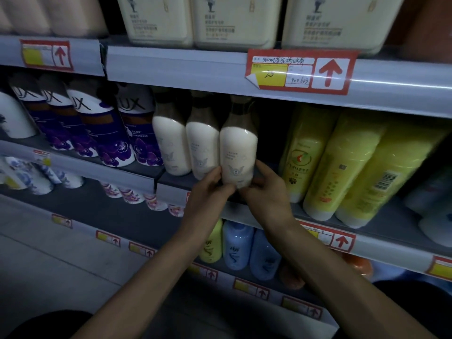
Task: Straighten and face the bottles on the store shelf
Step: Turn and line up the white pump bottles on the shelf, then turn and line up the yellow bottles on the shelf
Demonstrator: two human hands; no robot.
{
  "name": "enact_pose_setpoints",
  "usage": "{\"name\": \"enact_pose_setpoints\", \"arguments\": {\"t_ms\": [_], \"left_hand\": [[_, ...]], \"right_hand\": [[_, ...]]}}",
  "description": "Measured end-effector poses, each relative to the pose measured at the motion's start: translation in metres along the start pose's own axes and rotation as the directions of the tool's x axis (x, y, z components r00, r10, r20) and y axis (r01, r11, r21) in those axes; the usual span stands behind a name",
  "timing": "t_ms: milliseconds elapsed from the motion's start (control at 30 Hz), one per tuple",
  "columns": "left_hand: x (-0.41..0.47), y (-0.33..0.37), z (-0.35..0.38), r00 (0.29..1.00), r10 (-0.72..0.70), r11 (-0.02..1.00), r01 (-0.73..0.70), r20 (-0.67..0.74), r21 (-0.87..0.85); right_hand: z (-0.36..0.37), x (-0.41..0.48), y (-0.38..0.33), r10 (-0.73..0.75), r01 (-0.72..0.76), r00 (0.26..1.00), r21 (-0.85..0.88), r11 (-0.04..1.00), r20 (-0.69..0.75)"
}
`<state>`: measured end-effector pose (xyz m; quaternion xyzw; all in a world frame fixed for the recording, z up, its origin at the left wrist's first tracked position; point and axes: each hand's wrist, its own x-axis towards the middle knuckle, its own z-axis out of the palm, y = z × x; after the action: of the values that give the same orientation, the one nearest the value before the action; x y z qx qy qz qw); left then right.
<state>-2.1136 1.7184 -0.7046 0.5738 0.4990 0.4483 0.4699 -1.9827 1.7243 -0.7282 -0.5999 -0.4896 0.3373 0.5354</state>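
White bottle (pixel 238 152) between left hand (pixel 209 190), right hand (pixel 265 195)

- Held cream bottle (pixel 238 152): base hidden behind fingers of left hand (pixel 210 189) and right hand (pixel 266 192); dark cap lost in shadow under the shelf rail (pixel 195 69); label print too small to read.
- Cream jugs (pixel 234 20), top shelf: upper parts cut off by the frame edge.
- Yellow bottles (pixel 342 162): caps hidden behind the rail.
- Blue bottles (pixel 238 245), lower shelf: partly covered by forearms.
- Left price tag (pixel 46 55): blurred, unreadable.
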Motion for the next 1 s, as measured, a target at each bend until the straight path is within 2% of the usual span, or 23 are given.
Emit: {"name": "enact_pose_setpoints", "arguments": {"t_ms": [233, 400, 467, 600, 733, 833, 933, 1000], "left_hand": [[-0.005, 0.004, 0.001, 0.997, 0.04, 0.999, -0.042, 0.07, 0.027], [-0.021, 0.012, -0.001, 0.999, 0.038, 0.999, -0.038, -0.007, 0.03], [-0.031, 0.008, -0.002, 0.996, 0.07, 0.993, -0.066, -0.046, 0.095], [-0.05, 0.005, 0.005, 0.984, 0.176, 0.969, -0.174, 0.006, 0.176], [-0.054, 0.008, 0.032, 0.974, 0.211, 0.96, -0.222, 0.083, 0.172], [-0.051, 0.017, 0.061, 0.965, 0.235, 0.957, -0.251, 0.116, 0.147], [-0.046, 0.029, 0.09, 0.953, 0.283, 0.94, -0.298, 0.103, 0.167], [-0.042, 0.033, 0.108, 0.939, 0.341, 0.908, -0.343, 0.054, 0.241]], "right_hand": [[-0.004, -0.001, 0.011, -0.046, 0.046, 0.999, -0.04, 0.998, 0.024], [-0.025, -0.026, -0.013, -0.097, 0.103, 0.994, -0.18, 0.978, 0.043], [-0.043, -0.039, -0.022, -0.136, 0.143, 0.99, -0.252, 0.957, 0.048], [-0.08, -0.057, -0.033, -0.219, 0.216, 0.975, -0.321, 0.922, 0.026], [-0.118, -0.067, -0.044, -0.265, 0.217, 0.96, -0.348, 0.912, -0.096], [-0.151, -0.075, -0.045, -0.344, 0.209, 0.903, -0.437, 0.875, -0.257], [-0.18, -0.076, -0.034, -0.392, 0.164, 0.839, -0.51, 0.844, -0.378], [-0.193, -0.072, -0.026, -0.369, 0.107, 0.832, -0.532, 0.84, -0.415]]}}
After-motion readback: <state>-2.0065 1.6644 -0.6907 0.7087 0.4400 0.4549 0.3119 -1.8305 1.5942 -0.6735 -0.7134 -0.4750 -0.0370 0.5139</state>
